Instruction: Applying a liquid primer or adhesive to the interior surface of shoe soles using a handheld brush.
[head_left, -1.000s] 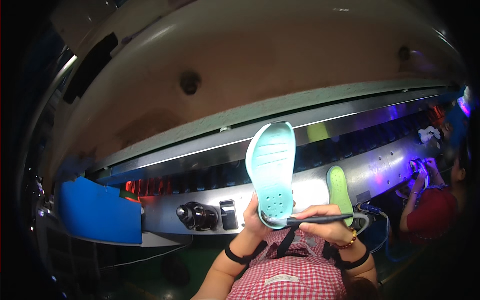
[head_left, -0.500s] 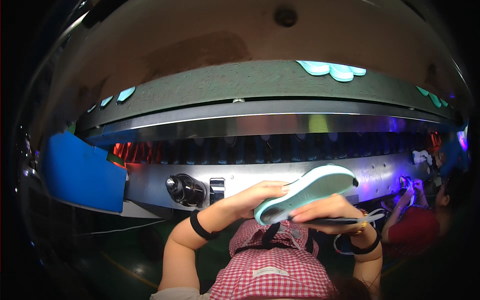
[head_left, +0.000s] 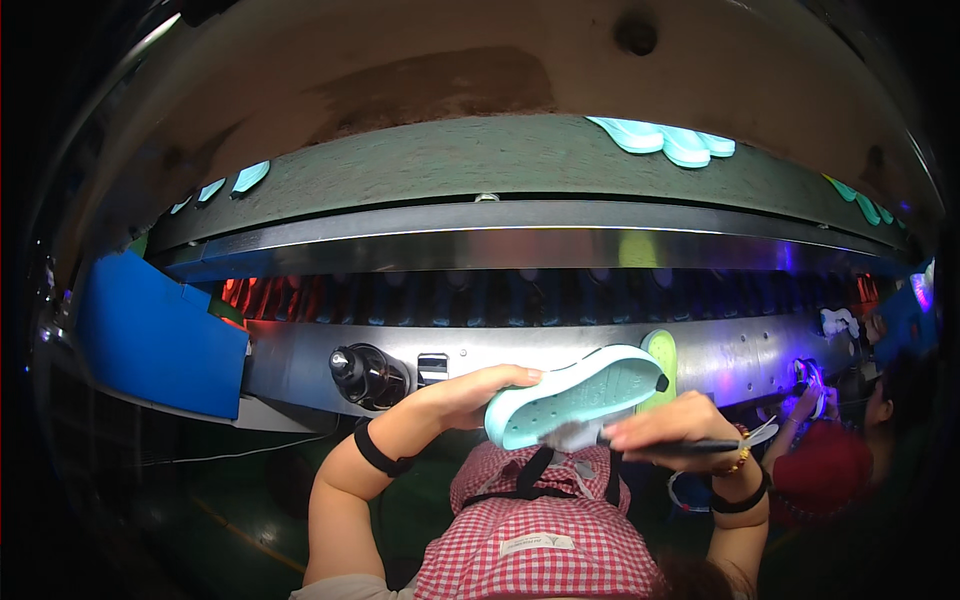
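My left hand [head_left: 478, 393] is closed on the rim of a pale turquoise shoe sole [head_left: 580, 392], held tilted in front of my chest. Rows of small holes mark its hollow inner face, and a black patch sits at its right end. A brush [head_left: 712, 446] with a dark handle is gripped in my right hand [head_left: 668, 428]. Its pale bristles, blurred, are at the near left part of the sole. Behind the sole, a lime-green sole [head_left: 661, 362] lies on the metal ledge [head_left: 500, 347]; its lower part is partly hidden by the turquoise sole and my right hand.
A black rounded pot [head_left: 368, 376] stands on the ledge at left, beside a blue panel [head_left: 165, 335]. Further back runs a green conveyor belt [head_left: 430, 160] carrying several turquoise soles [head_left: 686, 148]. At right, a person in a red top [head_left: 825, 460] works under purple light.
Both hands and the turquoise sole have shifted slightly left, and the sole's inner face is turned more toward me. The lime-green sole behind it has come into sight.
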